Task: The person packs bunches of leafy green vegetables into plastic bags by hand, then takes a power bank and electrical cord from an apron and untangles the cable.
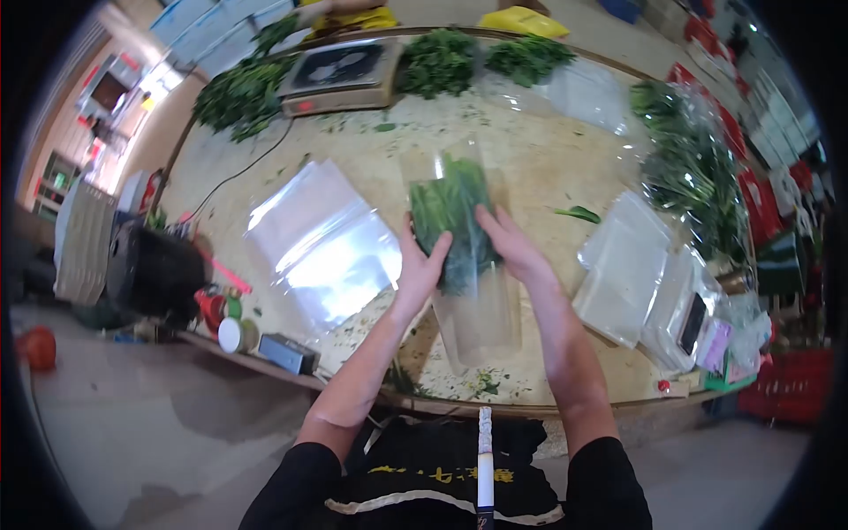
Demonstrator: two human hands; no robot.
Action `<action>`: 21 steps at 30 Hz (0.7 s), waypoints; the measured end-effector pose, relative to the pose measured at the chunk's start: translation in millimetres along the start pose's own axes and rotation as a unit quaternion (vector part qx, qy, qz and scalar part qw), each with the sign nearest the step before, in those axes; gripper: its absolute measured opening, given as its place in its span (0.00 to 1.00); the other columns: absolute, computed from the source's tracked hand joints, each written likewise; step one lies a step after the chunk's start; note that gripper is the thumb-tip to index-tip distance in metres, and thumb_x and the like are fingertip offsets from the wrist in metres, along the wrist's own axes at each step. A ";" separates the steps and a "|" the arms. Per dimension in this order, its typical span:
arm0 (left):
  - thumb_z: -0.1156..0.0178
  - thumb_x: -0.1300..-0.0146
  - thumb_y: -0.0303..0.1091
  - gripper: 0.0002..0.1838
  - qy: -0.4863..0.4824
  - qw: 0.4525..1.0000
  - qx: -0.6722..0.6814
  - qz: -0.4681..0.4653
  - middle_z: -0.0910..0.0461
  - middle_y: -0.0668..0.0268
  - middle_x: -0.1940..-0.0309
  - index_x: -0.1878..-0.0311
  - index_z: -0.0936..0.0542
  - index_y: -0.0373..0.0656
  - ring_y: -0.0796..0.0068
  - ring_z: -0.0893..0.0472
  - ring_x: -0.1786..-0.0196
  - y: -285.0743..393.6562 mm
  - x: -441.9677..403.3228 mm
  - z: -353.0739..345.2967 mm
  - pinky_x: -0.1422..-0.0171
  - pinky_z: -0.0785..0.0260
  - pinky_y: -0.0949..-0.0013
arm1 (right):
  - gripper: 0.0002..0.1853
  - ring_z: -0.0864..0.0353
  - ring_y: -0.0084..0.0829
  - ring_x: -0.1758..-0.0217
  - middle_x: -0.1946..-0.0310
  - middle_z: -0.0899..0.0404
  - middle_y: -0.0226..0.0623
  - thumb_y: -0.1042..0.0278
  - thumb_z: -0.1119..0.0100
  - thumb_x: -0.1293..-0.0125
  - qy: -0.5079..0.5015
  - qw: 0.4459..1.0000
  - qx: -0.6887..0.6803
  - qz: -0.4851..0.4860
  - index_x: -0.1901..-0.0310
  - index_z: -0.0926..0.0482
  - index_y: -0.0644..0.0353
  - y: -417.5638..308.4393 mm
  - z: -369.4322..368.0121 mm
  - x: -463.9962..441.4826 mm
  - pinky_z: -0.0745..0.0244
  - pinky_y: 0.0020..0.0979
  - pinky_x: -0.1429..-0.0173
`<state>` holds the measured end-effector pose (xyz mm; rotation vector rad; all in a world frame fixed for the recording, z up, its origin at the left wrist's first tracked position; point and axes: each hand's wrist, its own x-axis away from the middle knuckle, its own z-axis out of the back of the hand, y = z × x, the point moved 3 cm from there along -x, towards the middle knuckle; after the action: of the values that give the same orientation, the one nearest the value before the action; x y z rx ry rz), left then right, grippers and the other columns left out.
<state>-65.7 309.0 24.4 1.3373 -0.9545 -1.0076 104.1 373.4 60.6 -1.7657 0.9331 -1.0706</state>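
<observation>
A clear plastic bag (481, 322) lies on the wooden table in front of me, with green leafy vegetables (450, 208) inside its upper half. My left hand (422, 261) grips the left side of the filled bag, thumb across the front. On the opposite side my right hand (512, 240) holds it, fingers pressed against the plastic over the leaves. The bag's lower part extends flat toward me. Left of my left hand is a stack of flat clear bags (331, 247). A loose leaf (579, 213) rests to the right of my right hand.
A scale (340, 75) stands at the back, with piles of greens (439, 62) beside it. Bagged greens (693, 168) line the right edge near more plastic bags (623, 265). A jar (237, 336) and a small box (287, 353) sit front left. A cigarette (485, 459) juts up below.
</observation>
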 end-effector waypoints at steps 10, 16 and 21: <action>0.35 0.29 0.44 0.42 -0.115 0.989 -0.035 0.086 0.28 0.44 0.36 0.22 0.42 0.29 0.46 0.25 0.36 54.5 75.2 84.2 0.35 0.26 0.53 | 0.32 0.16 0.30 0.43 0.44 0.17 0.41 0.71 0.30 0.38 -0.136 0.985 0.105 -0.023 0.32 0.29 0.70 2.4 -35.3 31.3 0.22 0.32 0.38; 0.36 0.41 0.33 0.17 -0.115 0.811 -0.563 -0.110 0.22 0.49 0.45 0.50 0.20 0.34 0.47 0.22 0.40 -24.1 46.0 211.6 0.38 0.23 0.52 | 0.35 0.18 0.30 0.40 0.40 0.19 0.41 0.70 0.30 0.38 -0.217 0.966 0.065 -0.128 0.31 0.30 0.72 45.9 -43.8 54.4 0.25 0.32 0.33; 0.37 0.43 0.30 0.13 -0.156 0.780 -0.597 -0.108 0.22 0.51 0.50 0.54 0.19 0.36 0.49 0.22 0.42 -41.4 43.6 216.5 0.39 0.22 0.53 | 0.39 0.20 0.30 0.38 0.39 0.19 0.41 0.67 0.29 0.39 -0.273 0.944 0.105 -0.155 0.29 0.33 0.73 78.5 -62.9 66.7 0.27 0.32 0.30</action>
<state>-260.1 203.1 -13.9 0.1818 -0.1985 -1.6368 57.0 268.1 25.0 -1.9179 0.1970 -0.7612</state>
